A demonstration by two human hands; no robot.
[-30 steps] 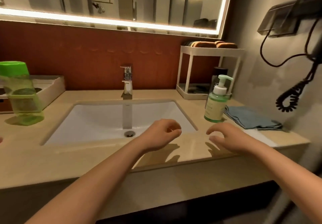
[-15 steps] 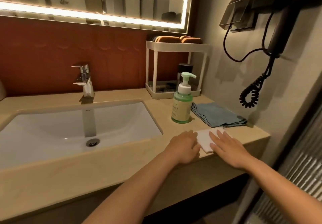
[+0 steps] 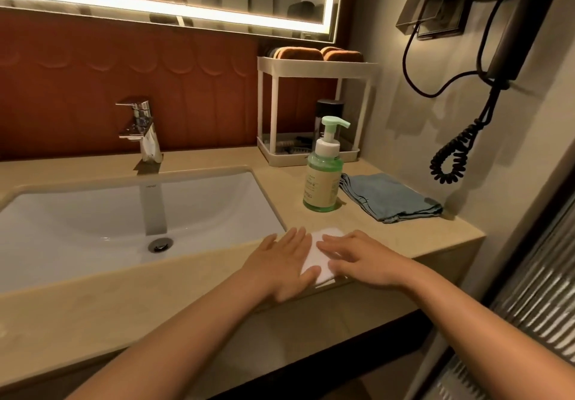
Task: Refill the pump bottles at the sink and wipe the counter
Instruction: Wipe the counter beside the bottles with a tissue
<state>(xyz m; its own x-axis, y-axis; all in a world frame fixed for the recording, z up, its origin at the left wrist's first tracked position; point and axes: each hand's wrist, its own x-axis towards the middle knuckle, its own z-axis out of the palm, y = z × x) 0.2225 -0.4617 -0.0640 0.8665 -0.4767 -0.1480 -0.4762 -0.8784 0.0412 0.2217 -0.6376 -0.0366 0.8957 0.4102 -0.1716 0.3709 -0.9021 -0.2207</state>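
White cloth (image 3: pixel 314 255): flat at table (image 3: pixel 404 238) front edge, right of sink (image 3: pixel 93 213). Left hand (image 3: pixel 280 262), right hand (image 3: pixel 361 259): spread, palms down on cloth. Pump bottle (image 3: pixel 323 178): upright at 12 o'clock, bare table between. Blue cloth (image 3: pixel 389 196): folded at 1 o'clock, against wall.

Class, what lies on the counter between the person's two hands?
In the head view, a folded white cloth lies between the left hand and the right hand, both resting flat on it.
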